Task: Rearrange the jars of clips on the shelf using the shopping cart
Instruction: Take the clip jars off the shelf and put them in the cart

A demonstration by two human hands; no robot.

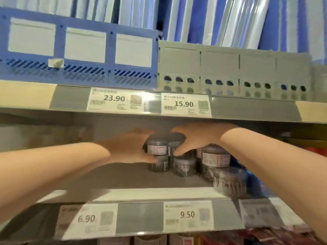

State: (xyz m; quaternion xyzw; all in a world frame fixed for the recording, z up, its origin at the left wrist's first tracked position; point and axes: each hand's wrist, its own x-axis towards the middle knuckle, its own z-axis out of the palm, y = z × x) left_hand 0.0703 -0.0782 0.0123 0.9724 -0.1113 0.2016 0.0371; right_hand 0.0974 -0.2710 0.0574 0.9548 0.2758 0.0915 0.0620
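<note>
Head view: left hand [127, 149] and right hand [196, 137] cup the two upper jars [157, 146] on the shelf [123, 175]. Fingers curl round them, thumbs underneath.

Six jars of clips [157, 147] plainly countable, perhaps a seventh behind. Two hands: left hand [129, 149], right hand [196, 137]. Five price tags [184, 104]. One blue file rack [79, 50], one grey file rack [230, 68]. Two shelves [123, 177].

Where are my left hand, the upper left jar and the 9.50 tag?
left hand [130, 150]: head view, back of the hand.
upper left jar [157, 149]: head view, its label.
9.50 tag [187, 215]: head view, the printed price.
</note>
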